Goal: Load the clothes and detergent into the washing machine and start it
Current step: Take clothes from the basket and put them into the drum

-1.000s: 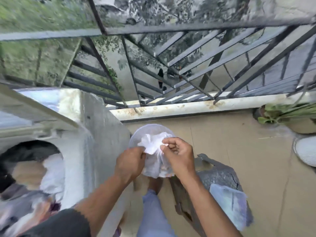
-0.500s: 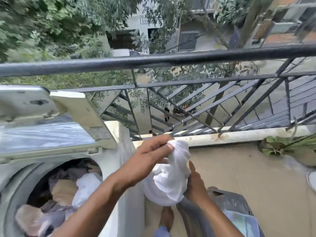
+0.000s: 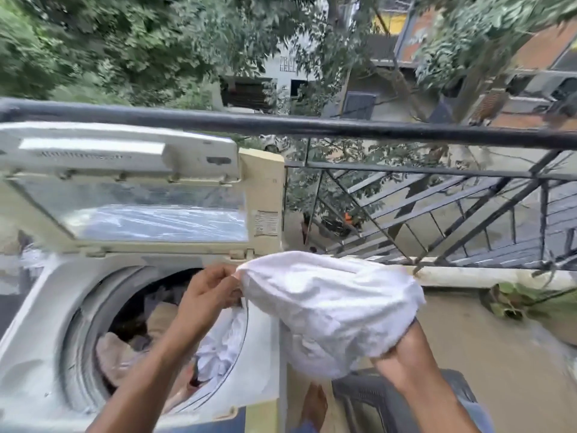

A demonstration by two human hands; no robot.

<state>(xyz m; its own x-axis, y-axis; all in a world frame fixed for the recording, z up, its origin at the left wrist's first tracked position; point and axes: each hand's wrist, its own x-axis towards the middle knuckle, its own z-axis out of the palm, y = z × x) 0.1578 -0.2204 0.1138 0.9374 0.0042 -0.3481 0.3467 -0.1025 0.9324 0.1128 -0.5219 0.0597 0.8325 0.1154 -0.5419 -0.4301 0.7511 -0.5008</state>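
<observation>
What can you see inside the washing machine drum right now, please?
The drum holds a heap of clothes, beige, dark and white. The left hand and forearm cover part of it; deeper layers are hidden.

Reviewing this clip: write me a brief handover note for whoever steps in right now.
Left hand: pinches one edge of the bunched white cloth.
Right hand: grips the cloth's lower end from beneath.
Cloth hangs by the right rim of the white top-loading washing machine, not inside.
Done: hinged lid up, mixed clothes in drum.
Left: drop cloth in, add detergent (none visible), shut lid, start.
</observation>
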